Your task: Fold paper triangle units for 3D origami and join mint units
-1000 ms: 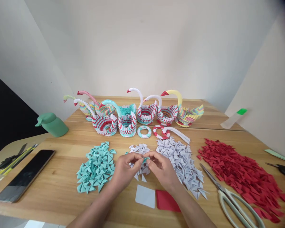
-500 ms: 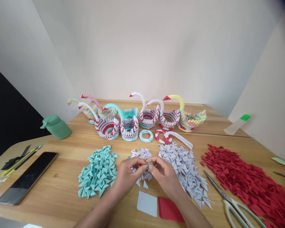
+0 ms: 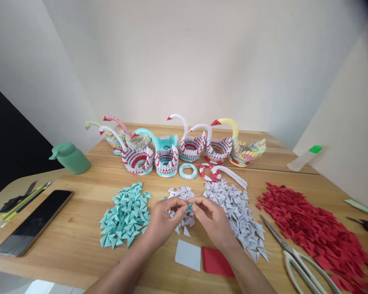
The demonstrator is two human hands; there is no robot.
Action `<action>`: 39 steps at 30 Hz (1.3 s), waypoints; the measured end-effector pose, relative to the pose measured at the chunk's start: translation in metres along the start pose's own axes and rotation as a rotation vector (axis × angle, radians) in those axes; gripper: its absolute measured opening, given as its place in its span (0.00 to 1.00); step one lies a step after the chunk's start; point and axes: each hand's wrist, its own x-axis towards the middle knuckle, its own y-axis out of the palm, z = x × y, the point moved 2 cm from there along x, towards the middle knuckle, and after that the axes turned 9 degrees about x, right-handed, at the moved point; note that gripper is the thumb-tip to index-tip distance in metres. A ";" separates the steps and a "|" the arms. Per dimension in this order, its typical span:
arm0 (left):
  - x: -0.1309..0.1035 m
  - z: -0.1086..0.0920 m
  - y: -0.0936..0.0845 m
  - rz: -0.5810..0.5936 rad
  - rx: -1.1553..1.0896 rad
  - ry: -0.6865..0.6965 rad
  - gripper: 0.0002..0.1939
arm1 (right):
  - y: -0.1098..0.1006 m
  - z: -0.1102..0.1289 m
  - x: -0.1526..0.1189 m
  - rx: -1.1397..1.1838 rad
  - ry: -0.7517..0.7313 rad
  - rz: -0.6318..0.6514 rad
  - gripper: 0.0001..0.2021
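Observation:
Between the fingertips of both hands is a small teal paper piece (image 3: 189, 207), mostly covered by the fingers. My left hand (image 3: 165, 218) pinches its left side, and my right hand (image 3: 212, 218) pinches the right. Under and behind the hands lies a small pile of white folded triangles (image 3: 187, 221). A teal triangle pile (image 3: 125, 216) is left of my left hand; a larger white pile (image 3: 236, 212) lies beyond my right hand. White paper (image 3: 188, 255) and red paper (image 3: 216, 262) lie flat near my forearms.
Paper swans (image 3: 167, 161) stand in rows at the back, with paper rings (image 3: 188, 171) before them. Scissors (image 3: 290, 250) and a red triangle pile (image 3: 313, 228) are at right, near a glue bottle (image 3: 305, 158). A phone (image 3: 33, 222) and green container (image 3: 70, 158) sit at left.
The whole view has shifted slightly, with the table items a little higher in the picture. Both hands still pinch the teal piece, its visible part now slightly tilted between the fingers.

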 end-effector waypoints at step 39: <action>0.001 0.007 0.003 -0.004 -0.045 0.013 0.08 | 0.001 -0.006 0.002 0.024 -0.077 -0.011 0.09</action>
